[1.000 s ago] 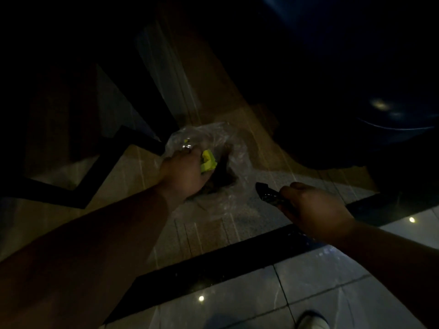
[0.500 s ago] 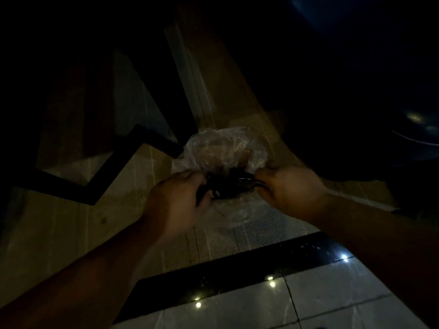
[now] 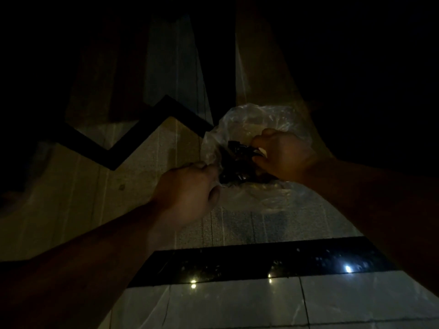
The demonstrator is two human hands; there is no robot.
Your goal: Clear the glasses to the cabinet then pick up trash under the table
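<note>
Both hands work low over the dim floor (image 3: pixel 147 186). The left hand (image 3: pixel 187 188) pinches the rim of a clear plastic bag (image 3: pixel 256 122) lying there; the right hand (image 3: pixel 282 153) is closed on dark trash (image 3: pixel 237 160), probably a crumpled wrapper, at its mouth. Thin, limp and slippery film, I'd say; better gathered by the rim.

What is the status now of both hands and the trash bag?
Left hand gripping clear bag rim. Right hand pushing dark trash into bag. Nothing blocking.
</note>
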